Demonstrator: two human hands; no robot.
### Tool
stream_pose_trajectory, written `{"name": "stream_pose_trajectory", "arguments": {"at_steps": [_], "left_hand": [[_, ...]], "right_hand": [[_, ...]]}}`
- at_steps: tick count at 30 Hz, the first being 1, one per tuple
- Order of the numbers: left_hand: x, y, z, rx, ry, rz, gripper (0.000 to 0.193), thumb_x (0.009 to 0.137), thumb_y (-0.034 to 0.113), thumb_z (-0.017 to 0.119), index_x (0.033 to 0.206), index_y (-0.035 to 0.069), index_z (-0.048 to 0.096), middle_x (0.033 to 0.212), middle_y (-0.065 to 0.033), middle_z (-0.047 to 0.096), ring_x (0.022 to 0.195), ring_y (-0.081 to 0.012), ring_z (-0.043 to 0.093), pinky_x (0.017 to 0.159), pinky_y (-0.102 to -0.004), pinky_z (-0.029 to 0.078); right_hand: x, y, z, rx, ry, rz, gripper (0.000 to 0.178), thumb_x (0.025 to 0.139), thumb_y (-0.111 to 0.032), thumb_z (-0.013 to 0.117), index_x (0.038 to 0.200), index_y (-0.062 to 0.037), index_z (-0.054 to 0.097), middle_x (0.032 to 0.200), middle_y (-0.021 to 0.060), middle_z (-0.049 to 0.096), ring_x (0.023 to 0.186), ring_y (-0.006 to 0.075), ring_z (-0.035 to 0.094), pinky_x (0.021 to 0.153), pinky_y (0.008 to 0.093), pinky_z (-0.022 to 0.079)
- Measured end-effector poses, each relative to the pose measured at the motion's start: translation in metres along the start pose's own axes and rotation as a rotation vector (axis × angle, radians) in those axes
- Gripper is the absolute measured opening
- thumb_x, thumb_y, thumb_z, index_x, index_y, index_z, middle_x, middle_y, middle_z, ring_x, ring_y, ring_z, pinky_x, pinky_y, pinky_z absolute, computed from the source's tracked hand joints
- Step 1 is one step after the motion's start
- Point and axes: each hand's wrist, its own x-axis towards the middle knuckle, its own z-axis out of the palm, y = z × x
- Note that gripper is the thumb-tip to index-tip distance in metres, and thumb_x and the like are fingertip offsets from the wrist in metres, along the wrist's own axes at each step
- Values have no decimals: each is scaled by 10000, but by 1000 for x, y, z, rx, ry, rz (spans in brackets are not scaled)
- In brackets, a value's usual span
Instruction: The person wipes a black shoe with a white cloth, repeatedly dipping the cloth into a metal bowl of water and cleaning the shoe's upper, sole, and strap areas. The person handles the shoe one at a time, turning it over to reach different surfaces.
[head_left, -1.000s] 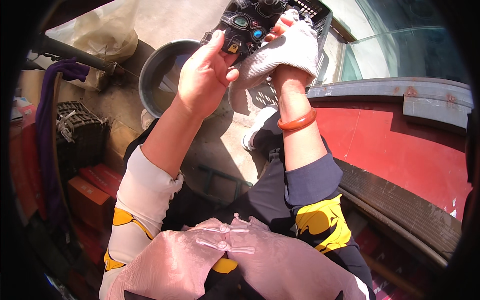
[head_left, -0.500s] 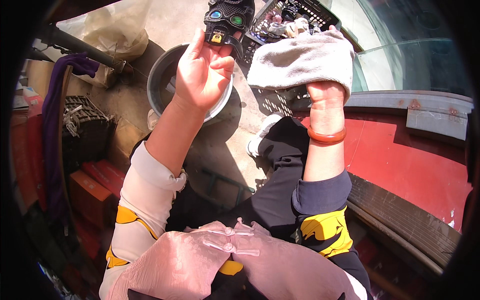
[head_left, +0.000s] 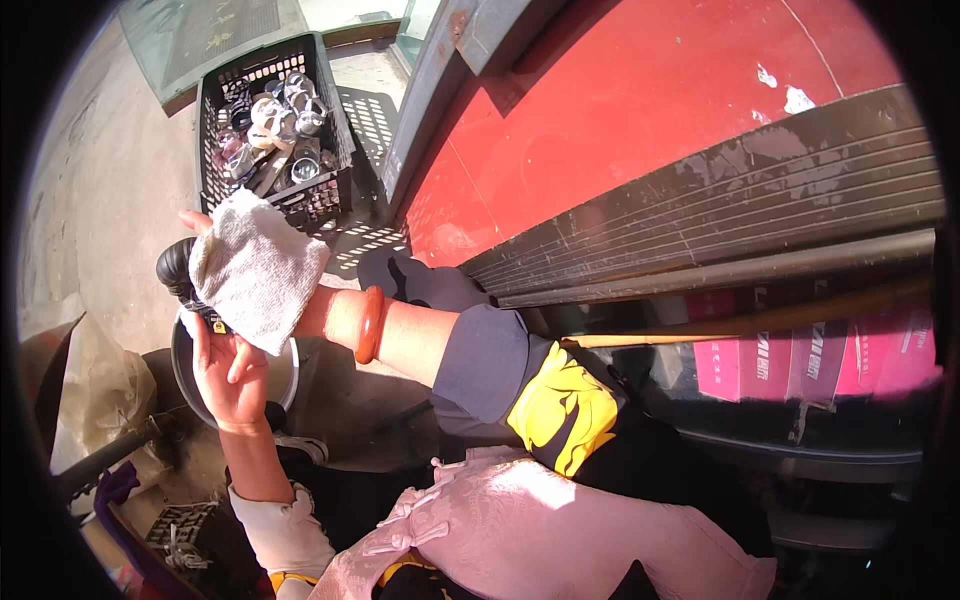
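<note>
My left hand (head_left: pixel 234 380) is raised palm-up, fingers curled around a black shoe (head_left: pixel 174 266) with a rounded end and a small yellow tag. A pale grey-white towelling cloth (head_left: pixel 262 268) drapes over my right hand (head_left: pixel 314 314), hiding most of it. Only a fingertip shows past the cloth's far edge, beyond the shoe. My right arm, with a reddish-brown bangle (head_left: pixel 369 325), reaches across to the left. The cloth lies against the shoe and covers much of it, so contact underneath cannot be made out.
A black plastic crate (head_left: pixel 338 128) full of sandals and shoes stands beyond my hands. Below them is a grey basin (head_left: pixel 291 378). A red panel (head_left: pixel 640 100) with a ribbed brown edge runs along the right, above pink boxes (head_left: pixel 740 368). A plastic bag (head_left: pixel 98 385) lies left.
My view has swung to the right. My right hand has brought the cloth over to the shoe in my left hand, where the two were apart before.
</note>
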Motion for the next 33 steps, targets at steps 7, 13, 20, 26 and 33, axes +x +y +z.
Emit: {"name": "stream_pose_trajectory", "arguments": {"at_steps": [7, 13, 20, 26, 33], "left_hand": [[9, -41, -49, 49, -320, -349, 389, 1050, 295, 378, 1300, 43, 537, 1272, -131, 609, 563, -86, 507, 360, -171, 307], [-70, -111, -2, 131, -30, -195, 393, 1059, 313, 367, 1224, 11, 556, 994, -90, 663, 449, -95, 361, 402, -189, 315], [-127, -148, 11, 519, -137, 35, 367, 1057, 313, 380, 1257, 38, 520, 954, -32, 605, 675, -81, 441, 488, -202, 310], [-194, -207, 125, 538, 356, 111, 432, 1056, 188, 327, 1482, 154, 394, 781, 39, 413, 640, -116, 326, 573, -243, 308], [-195, -230, 94, 539, 0, 34, 362, 1053, 331, 371, 1156, 32, 546, 782, -5, 480, 526, -119, 296, 516, -226, 296]], "right_hand": [[-100, -29, -108, 961, 106, 316, 647, 903, -223, 590, 1418, -18, 256, 1373, 125, 368, 1285, 203, 371, 1075, 323, 273], [-138, -58, -117, 357, -28, 508, 406, 833, -151, 636, 1187, 3, 510, 997, 74, 573, 994, 184, 557, 864, 315, 447], [-178, -81, -95, 69, 355, 466, 198, 773, -149, 609, 906, -6, 638, 852, 105, 631, 793, 219, 604, 726, 348, 494], [-206, -103, -160, -131, 129, 462, 157, 734, -125, 612, 817, 3, 645, 777, 117, 632, 756, 216, 621, 696, 319, 493], [-250, -127, -209, 35, 580, 579, 241, 737, -221, 692, 931, -87, 640, 830, 90, 645, 713, 297, 644, 561, 420, 463]]}}
